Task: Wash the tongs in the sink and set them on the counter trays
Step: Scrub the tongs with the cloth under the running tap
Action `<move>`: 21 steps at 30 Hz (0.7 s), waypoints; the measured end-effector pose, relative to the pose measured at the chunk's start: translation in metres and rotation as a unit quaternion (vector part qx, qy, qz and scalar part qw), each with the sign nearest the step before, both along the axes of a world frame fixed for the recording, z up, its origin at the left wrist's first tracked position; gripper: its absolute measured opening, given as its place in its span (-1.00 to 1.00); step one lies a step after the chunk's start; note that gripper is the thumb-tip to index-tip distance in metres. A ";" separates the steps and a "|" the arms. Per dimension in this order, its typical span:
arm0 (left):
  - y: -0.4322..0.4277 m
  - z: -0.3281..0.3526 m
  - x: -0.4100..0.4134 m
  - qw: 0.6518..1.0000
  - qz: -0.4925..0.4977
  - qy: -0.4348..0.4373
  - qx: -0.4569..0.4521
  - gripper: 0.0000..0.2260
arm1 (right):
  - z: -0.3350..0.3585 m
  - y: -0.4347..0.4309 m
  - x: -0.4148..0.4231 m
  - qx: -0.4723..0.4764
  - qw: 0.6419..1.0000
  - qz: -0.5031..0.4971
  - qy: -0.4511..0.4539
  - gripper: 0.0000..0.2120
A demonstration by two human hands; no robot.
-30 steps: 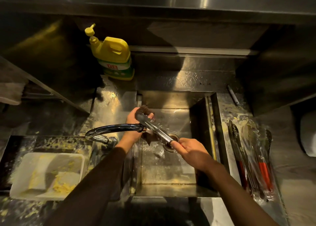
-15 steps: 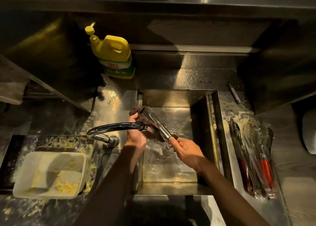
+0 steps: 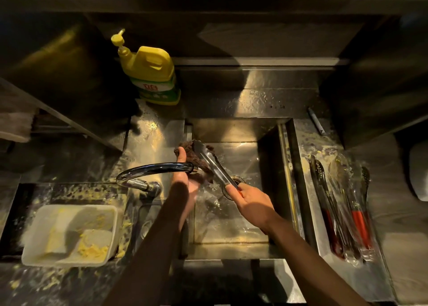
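Steel tongs [image 3: 214, 164] slant over the steel sink [image 3: 234, 250], tips at the upper left. My right hand [image 3: 251, 201] grips their handle end above the drain. My left hand [image 3: 187, 180] holds a dark brown scrubbing pad [image 3: 193, 155] under the tongs' tips, pressed against them. Several more tongs with red handles [image 3: 359, 222] lie side by side on the counter tray [image 3: 361, 280] right of the sink.
A curved tap [image 3: 150, 170] reaches over the sink's left edge, just in front of my left hand. A yellow detergent bottle [image 3: 151, 74] stands behind. A white tub [image 3: 69, 234] with yellow scraps sits at the left. A pen [image 3: 316, 124] lies at the back right.
The pad has slid along the tongs from near the handle up to the tips. My left hand has turned palm-up under it. My right hand has stayed on the handle.
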State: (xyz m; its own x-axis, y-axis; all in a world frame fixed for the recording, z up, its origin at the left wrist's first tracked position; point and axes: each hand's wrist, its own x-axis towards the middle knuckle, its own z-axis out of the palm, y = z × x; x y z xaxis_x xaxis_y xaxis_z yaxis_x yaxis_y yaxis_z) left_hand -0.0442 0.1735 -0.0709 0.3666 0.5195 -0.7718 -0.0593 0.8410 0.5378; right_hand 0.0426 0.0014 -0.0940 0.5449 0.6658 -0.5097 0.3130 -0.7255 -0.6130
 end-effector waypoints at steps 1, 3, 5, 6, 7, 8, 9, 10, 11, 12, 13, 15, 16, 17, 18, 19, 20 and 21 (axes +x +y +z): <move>-0.003 0.003 -0.002 0.999 -0.018 -0.025 -0.018 -0.54 | 0.000 0.001 -0.004 0.001 1.000 -0.005 0.010 -0.40; -0.009 0.001 -0.005 0.998 -0.057 -0.030 -0.018 -0.46 | 0.002 0.005 -0.010 0.000 1.000 0.008 0.014 -0.43; -0.012 -0.004 -0.007 0.995 -0.077 -0.057 -0.016 -0.44 | 0.004 0.007 -0.008 -0.006 0.999 0.035 -0.003 -0.44; -0.010 -0.007 -0.007 0.994 -0.094 -0.056 0.002 -0.42 | 0.005 0.006 -0.004 -0.007 0.999 0.044 -0.011 -0.44; -0.006 -0.007 -0.009 0.990 -0.130 -0.039 0.043 -0.40 | 0.006 0.005 0.003 -0.008 0.998 0.052 -0.021 -0.44; -0.003 -0.005 -0.010 0.979 -0.177 -0.020 0.097 -0.38 | 0.007 0.002 0.011 -0.010 0.998 0.056 -0.036 -0.44; -0.002 -0.008 -0.010 0.965 -0.217 0.009 0.146 -0.40 | 0.009 -0.003 0.018 -0.015 0.996 0.061 -0.055 -0.45; -0.002 -0.007 -0.008 0.961 -0.221 0.040 0.159 -0.46 | 0.010 -0.007 0.024 -0.019 0.995 0.065 -0.076 -0.45; -0.004 -0.001 -0.006 0.963 -0.206 0.063 0.164 -0.51 | 0.011 -0.008 0.027 -0.017 0.993 0.068 -0.091 -0.44; -0.007 -0.001 -0.004 0.976 -0.168 0.055 0.131 -0.50 | 0.012 -0.008 0.027 -0.012 0.993 0.069 -0.095 -0.43; -0.010 0.000 -0.001 0.988 -0.129 0.021 0.085 -0.43 | 0.013 -0.006 0.025 -0.007 0.994 0.070 -0.084 -0.43; -0.014 -0.002 0.000 0.994 -0.096 -0.005 0.045 -0.35 | 0.011 -0.004 0.019 -0.005 0.996 0.077 -0.047 -0.44; -0.013 -0.002 -0.001 0.991 -0.114 0.030 0.070 -0.38 | 0.009 -0.005 0.017 -0.007 0.996 0.082 -0.036 -0.43; -0.012 -0.004 -0.002 0.980 -0.133 0.089 0.119 -0.41 | 0.009 -0.006 0.019 -0.011 0.996 0.086 -0.034 -0.41; -0.012 -0.007 -0.002 0.969 -0.143 0.132 0.152 -0.40 | 0.010 -0.008 0.022 -0.015 0.995 0.087 -0.041 -0.39; -0.010 -0.011 -0.003 0.963 -0.137 0.159 0.172 -0.37 | 0.011 -0.009 0.027 -0.019 0.994 0.093 -0.056 -0.37; -0.010 -0.015 -0.003 0.964 -0.116 0.159 0.177 -0.38 | 0.013 -0.008 0.033 -0.023 0.991 0.104 -0.078 -0.35; -0.013 -0.013 -0.003 0.966 -0.096 0.157 0.181 -0.47 | 0.014 -0.007 0.039 -0.031 0.988 0.115 -0.102 -0.34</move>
